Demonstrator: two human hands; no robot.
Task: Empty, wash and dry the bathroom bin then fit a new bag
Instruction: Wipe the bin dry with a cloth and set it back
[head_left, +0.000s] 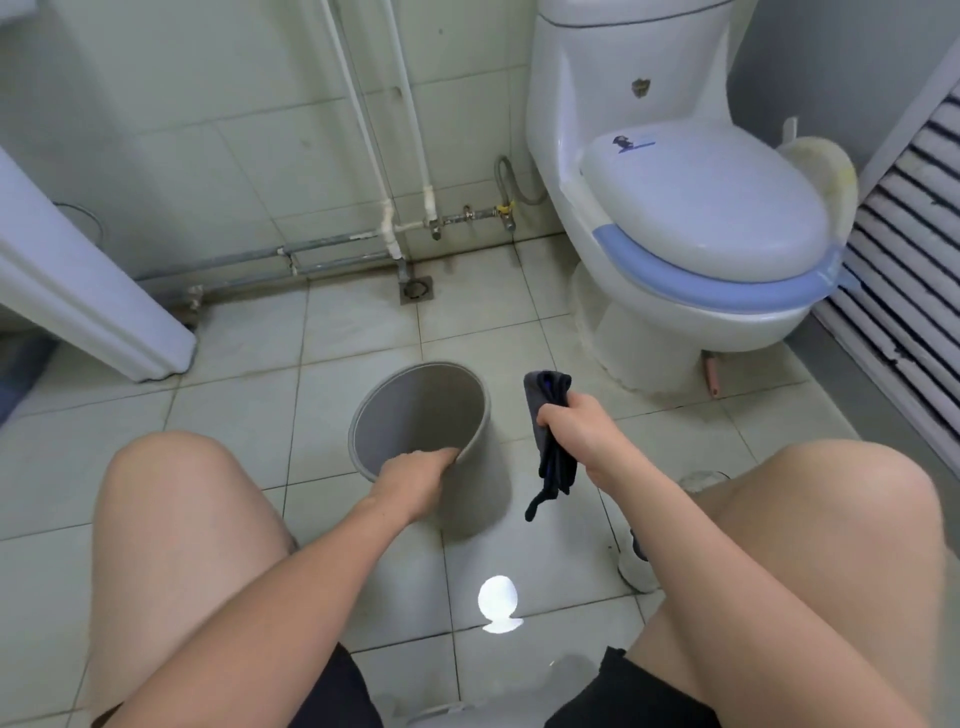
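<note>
Squatting on the tiled floor, knees wide, both arms out in front of me.

My left hand grips the near rim of the grey bin: fingers curled over the edge and down inside, thumb side on the outer wall. The bin stands on the floor just ahead of that hand, its mouth tipped a little away from me so I see the bare grey inside wall. No bag in it that I can see.

My right hand is closed in a fist round a dark grey-and-blue cloth. One bunched end sticks up above the fist; the rest hangs down below it, clear of the floor. The cloth is just to the right of the bin, not touching it.

Beyond my right hand: a white toilet with its lid down and a blue band along the seat. Far right of it, a slatted white panel.

Beyond my left hand: a floor drain at the foot of the wall and pipes running up and along the tiles. Far left, a white door edge.

Between my knees, a bright glare spot on the floor.
</note>
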